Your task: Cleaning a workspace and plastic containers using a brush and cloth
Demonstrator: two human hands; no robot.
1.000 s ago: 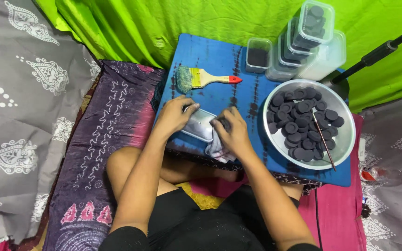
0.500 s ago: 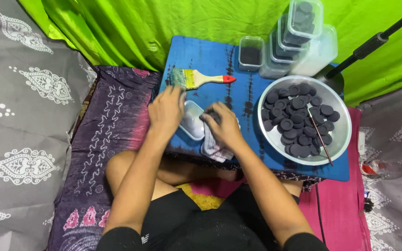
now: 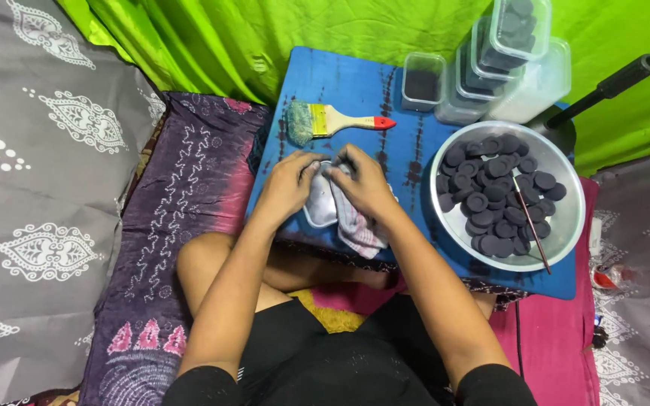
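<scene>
The person wears a black top at the bottom middle of the frame, its short sleeves ending near the lower edge, so both arms are bare from there up. The left hand (image 3: 289, 183) and right hand (image 3: 362, 183), near the middle of the frame, carry no gloves, rings or watch. Bare legs show left of and between the arms.

Both hands meet over a small metal tray on the blue desk (image 3: 355, 83): the left hand (image 3: 289, 184) grips the tray (image 3: 319, 204), and the right hand (image 3: 362, 184) presses a cloth (image 3: 360, 229) onto it. A brush (image 3: 332, 120) lies just beyond. To the right, a bowl (image 3: 566, 225) holds dark discs (image 3: 490, 188), with clear boxes (image 3: 490, 60) behind.
</scene>
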